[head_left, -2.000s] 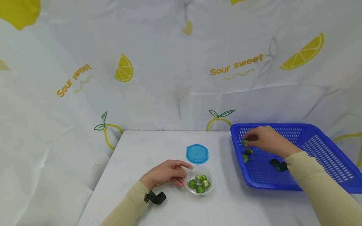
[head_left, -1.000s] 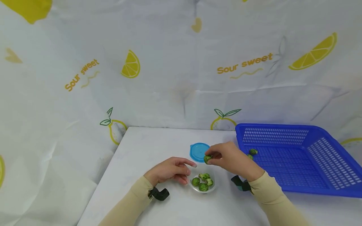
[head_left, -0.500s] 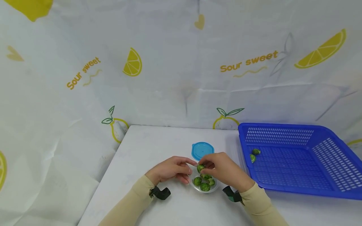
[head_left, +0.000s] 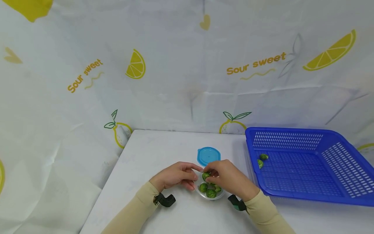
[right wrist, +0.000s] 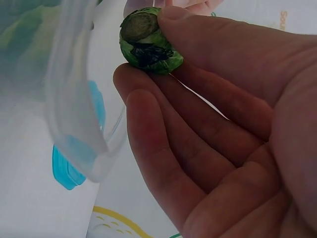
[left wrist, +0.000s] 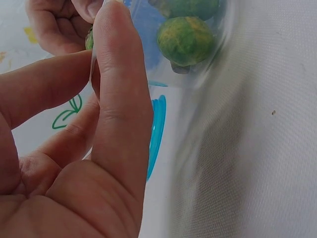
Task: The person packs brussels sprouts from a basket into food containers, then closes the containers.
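Observation:
My left hand (head_left: pixel 174 177) pinches the near-left rim of a small clear plastic container (head_left: pixel 215 198) between thumb and fingers; the left wrist view shows the thin rim between them. Several green Brussels sprouts (head_left: pixel 211 193) lie in the container. Over its far side, my right hand (head_left: pixel 229 178) holds another Brussels sprout (right wrist: pixel 151 44) by the thumb and fingertips, its brown cut end showing in the right wrist view. Behind the container, a blue lid (head_left: pixel 208 156) lies flat on the white table, partly covered by the right hand.
A large blue plastic basket (head_left: pixel 304 195) stands to the right, with two Brussels sprouts (head_left: pixel 264 157) at its left side. A white lemon-print sheet (head_left: pixel 175 65) hangs behind the table (head_left: pixel 157 146).
My right hand has picked a Brussels sprout out of the blue basket and carried it left to the container, lowering slightly. The left hand has stayed at the container's rim.

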{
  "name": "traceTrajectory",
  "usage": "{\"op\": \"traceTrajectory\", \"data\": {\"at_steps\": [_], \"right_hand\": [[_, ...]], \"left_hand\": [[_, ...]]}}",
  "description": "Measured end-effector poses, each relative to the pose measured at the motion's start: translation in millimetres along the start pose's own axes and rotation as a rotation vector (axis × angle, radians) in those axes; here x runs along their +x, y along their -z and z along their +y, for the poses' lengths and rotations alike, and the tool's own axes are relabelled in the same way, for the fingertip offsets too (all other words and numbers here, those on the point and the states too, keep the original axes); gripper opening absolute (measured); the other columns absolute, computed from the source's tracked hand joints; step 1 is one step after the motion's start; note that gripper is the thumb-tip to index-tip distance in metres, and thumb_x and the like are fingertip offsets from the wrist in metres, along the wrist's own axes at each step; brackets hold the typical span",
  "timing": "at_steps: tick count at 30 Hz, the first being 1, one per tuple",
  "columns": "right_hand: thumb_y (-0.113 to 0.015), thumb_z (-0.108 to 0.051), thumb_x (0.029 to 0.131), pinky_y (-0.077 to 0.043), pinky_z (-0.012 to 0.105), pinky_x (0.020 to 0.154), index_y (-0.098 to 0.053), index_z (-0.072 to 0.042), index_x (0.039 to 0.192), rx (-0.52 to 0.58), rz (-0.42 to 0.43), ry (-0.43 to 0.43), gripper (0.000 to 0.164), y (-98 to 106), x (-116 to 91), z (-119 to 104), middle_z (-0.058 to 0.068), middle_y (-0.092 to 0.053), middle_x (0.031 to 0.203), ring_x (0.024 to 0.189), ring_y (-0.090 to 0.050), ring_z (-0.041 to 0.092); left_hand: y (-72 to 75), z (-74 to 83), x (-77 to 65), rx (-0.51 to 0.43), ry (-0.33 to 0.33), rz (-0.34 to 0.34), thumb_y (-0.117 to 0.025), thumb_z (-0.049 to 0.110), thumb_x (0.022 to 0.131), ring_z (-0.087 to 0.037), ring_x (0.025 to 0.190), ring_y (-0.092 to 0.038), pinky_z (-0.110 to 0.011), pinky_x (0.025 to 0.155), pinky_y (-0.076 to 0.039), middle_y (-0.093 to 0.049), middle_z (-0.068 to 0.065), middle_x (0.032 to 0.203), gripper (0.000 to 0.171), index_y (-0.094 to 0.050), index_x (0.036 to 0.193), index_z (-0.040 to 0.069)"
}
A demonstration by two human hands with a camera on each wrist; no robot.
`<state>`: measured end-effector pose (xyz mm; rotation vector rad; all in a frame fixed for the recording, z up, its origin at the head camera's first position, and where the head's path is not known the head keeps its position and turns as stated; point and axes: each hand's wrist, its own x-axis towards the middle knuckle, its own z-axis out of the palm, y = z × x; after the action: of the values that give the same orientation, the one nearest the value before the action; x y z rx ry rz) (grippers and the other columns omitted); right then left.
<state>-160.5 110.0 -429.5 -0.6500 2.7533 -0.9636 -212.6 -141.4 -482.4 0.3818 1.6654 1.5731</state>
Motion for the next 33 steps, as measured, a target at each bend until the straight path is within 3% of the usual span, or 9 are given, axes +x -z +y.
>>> {"op": "traceTrajectory", "data": {"at_steps": [20,27,33], "right_hand": [[-0.086,-0.014,0.093,-0.063,0.026,0.08,-0.081,-0.01,0.114,-0.056,0.03,0.021,0.021,-1,-2,1,-0.001,-0.08,0.102,0.091,-0.072,0.009],[-0.082,-0.016,0.097,-0.068,0.036,0.085,-0.08,-0.011,0.114,-0.056,0.047,0.072,0.018,22,-17,3,-0.001,-0.08,0.106,0.093,-0.073,0.008],[-0.08,-0.016,0.099,-0.067,0.034,0.087,-0.08,-0.017,0.115,-0.125,0.046,0.051,0.016,65,-35,9,-0.008,-0.079,0.108,0.096,-0.072,0.006]], "left_hand": [[-3.2,3.7,-0.9,0.009,-0.005,-0.015,-0.067,0.01,0.106,-0.014,0.077,-0.077,-0.032,0.079,-0.07,-0.073,-0.01,0.1,0.039,-0.065,0.145,0.007],[-4.6,1.5,1.8,0.024,0.015,0.001,-0.069,0.011,0.105,-0.015,0.078,-0.077,-0.033,0.08,-0.07,-0.073,-0.01,0.1,0.038,-0.068,0.143,0.009],[-2.9,-2.0,1.4,0.014,0.015,0.004,-0.07,0.011,0.105,-0.015,0.078,-0.076,-0.033,0.079,-0.07,-0.072,-0.009,0.099,0.039,-0.067,0.144,0.008]]}}
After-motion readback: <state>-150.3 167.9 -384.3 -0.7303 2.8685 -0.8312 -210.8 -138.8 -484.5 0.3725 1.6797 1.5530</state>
